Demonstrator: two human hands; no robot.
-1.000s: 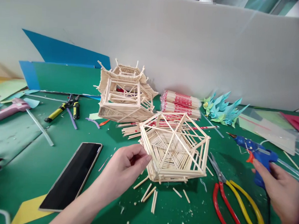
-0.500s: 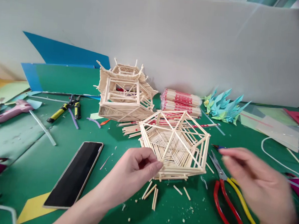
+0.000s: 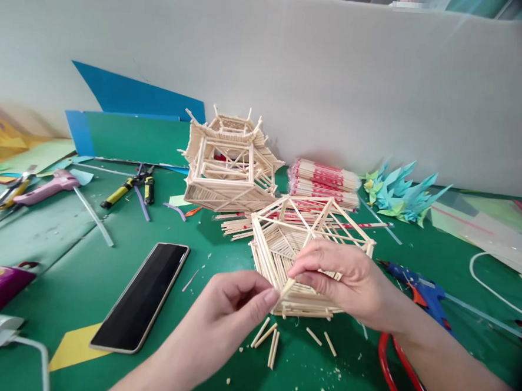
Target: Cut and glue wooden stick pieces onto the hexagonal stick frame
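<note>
Illumination: bright, diffuse.
Glare whitens the surface [image 3: 42, 229] at left; soft shadow lies beneath the stick frame [image 3: 285, 247]; right corners darken.

A mostly bare lane of green surface [image 3: 216, 240] runs between the black rectangular phone [image 3: 142, 297] and the open frame of pale wooden sticks [image 3: 266, 261], though from here I see the left hand [image 3: 232, 306] and its forearm closing off the near end. Behind the frame, the tiered model of pale sticks [image 3: 226, 180] and the red-banded stick bundles [image 3: 324, 179] bar the way to the white panel [image 3: 269, 54]. To the right, a hand could slip between the blue glue gun [image 3: 427, 297] and the spiky turquoise paper cluster [image 3: 402, 195], while the right forearm [image 3: 437, 348] and curved red scissors handle [image 3: 382, 356] crowd the near side.
</note>
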